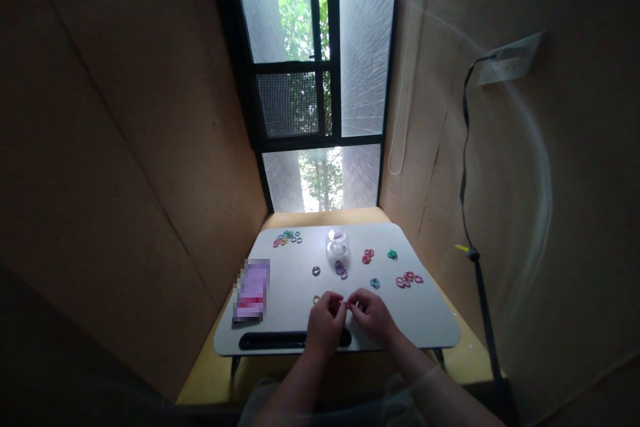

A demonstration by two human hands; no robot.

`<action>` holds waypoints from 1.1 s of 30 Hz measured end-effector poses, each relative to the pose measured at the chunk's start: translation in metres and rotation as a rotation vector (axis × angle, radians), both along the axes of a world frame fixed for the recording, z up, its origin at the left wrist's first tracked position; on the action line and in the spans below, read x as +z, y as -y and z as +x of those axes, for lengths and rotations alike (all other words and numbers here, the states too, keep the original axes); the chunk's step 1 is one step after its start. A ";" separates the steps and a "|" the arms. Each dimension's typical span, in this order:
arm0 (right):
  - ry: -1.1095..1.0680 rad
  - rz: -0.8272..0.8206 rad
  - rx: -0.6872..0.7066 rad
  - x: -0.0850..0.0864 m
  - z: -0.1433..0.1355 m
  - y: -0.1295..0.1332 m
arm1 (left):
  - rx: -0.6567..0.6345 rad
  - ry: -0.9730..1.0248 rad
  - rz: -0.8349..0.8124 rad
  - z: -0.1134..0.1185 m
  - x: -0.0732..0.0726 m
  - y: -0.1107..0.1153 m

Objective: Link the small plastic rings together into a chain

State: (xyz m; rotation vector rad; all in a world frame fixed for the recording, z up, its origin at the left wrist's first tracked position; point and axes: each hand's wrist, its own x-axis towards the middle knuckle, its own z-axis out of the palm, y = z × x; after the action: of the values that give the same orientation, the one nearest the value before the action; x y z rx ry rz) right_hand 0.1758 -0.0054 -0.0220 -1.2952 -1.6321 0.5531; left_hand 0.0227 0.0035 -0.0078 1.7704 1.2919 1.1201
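Note:
My left hand (327, 320) and my right hand (370, 313) meet over the front of the white lap table (290, 287). Their fingertips pinch a small reddish band (347, 305), mostly hidden by the fingers; it looks like a hair tie. A yellow hair tie (317, 299) lies just beyond my left hand. Farther off are a dark hair tie (316, 271) and a purple cluster (341, 269). To the right lie blue hair ties (375, 283), red ones (368, 256), green ones (393, 254) and a pinkish-red group (409, 279).
A clear round container (338, 245) stands at the table's back middle. Mixed coloured hair ties (287, 238) lie back left. A blurred-out purple item (253, 289) rests on the left side. The black slot (270, 341) runs along the front edge. A cable (464, 167) hangs at right.

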 end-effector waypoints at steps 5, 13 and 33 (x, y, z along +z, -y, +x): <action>-0.032 -0.015 0.034 -0.002 -0.001 -0.001 | -0.054 0.052 -0.098 0.000 -0.003 -0.002; -0.101 -0.014 0.060 -0.002 -0.002 0.000 | -0.116 0.108 -0.082 0.000 -0.001 -0.002; 0.026 0.044 -0.033 0.000 -0.003 0.004 | -0.096 0.030 0.033 -0.003 -0.004 0.000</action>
State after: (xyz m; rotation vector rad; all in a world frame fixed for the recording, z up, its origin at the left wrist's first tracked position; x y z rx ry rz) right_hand 0.1730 -0.0097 -0.0219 -1.2993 -1.6324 0.4794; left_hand 0.0199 0.0039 -0.0116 1.8131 1.1635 1.1162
